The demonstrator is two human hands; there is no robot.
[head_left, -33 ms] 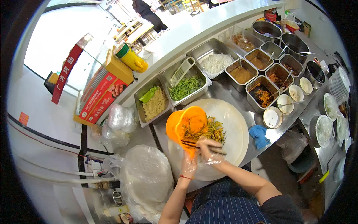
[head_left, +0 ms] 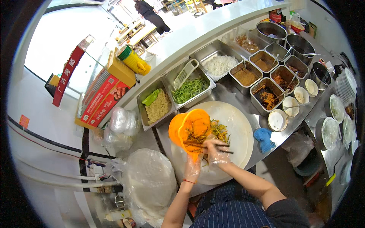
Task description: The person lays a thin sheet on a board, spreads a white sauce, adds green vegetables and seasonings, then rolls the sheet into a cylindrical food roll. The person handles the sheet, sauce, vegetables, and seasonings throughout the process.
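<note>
My left hand [head_left: 192, 167], in a clear plastic glove, grips the handle of an orange plastic jug [head_left: 178, 129]. The jug is tipped with its mouth toward the right, and shredded vegetable strips cling inside. Also gloved, my right hand [head_left: 217, 151] is closed around dark chopsticks [head_left: 224, 148], their tips at the jug's mouth. Beneath both hands lies a large off-white round disc [head_left: 238, 152] on the steel counter. A heap of mixed green and orange shredded vegetables [head_left: 218, 130] rests on it, right beside the jug's mouth.
Behind the disc stand steel trays with minced yellowish food [head_left: 157, 108], green beans [head_left: 190, 90] and white noodles [head_left: 222, 64]. Sauce containers [head_left: 268, 97] and small bowls [head_left: 277, 120] fill the right. A blue cloth [head_left: 264, 138] lies near the edge; plastic-wrapped round sheets [head_left: 148, 178] sit left.
The chopsticks have swung to a flatter angle, and my right hand has turned slightly to the right. The jug has shifted very slightly left.
</note>
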